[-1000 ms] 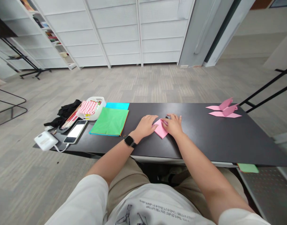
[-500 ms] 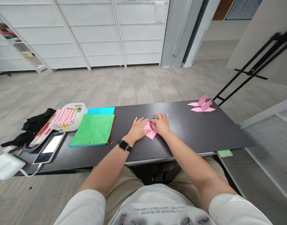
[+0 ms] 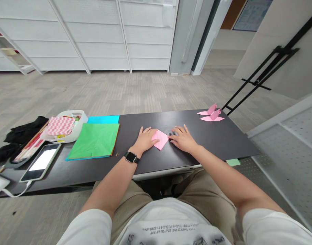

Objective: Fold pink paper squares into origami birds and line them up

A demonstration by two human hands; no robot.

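A small folded square of pink paper [image 3: 161, 139] lies turned like a diamond on the dark table. My left hand [image 3: 145, 139] rests flat over its left corner, thumb on the paper and fingers stretched out; a black watch [image 3: 131, 157] is on that wrist. At the right corner is my right hand [image 3: 183, 139], open, with fingers spread and fingertips at or just beside the paper's tip. Whether they touch it I cannot tell. Two pink folded paper birds [image 3: 212, 118] stand at the table's far right.
Left of my hands lies a stack of green, orange and blue paper [image 3: 94, 141]. Beyond it are a white basket [image 3: 80, 127], a phone [image 3: 40, 161] on a cable, a pen tray [image 3: 25, 153] and black cloth [image 3: 25, 129]. A black stand [image 3: 255, 83] rises past the right end.
My right hand has slid right, off the pink paper to its right corner, uncovering more of it. My left hand stays on the paper. The view has shifted slightly to the right.
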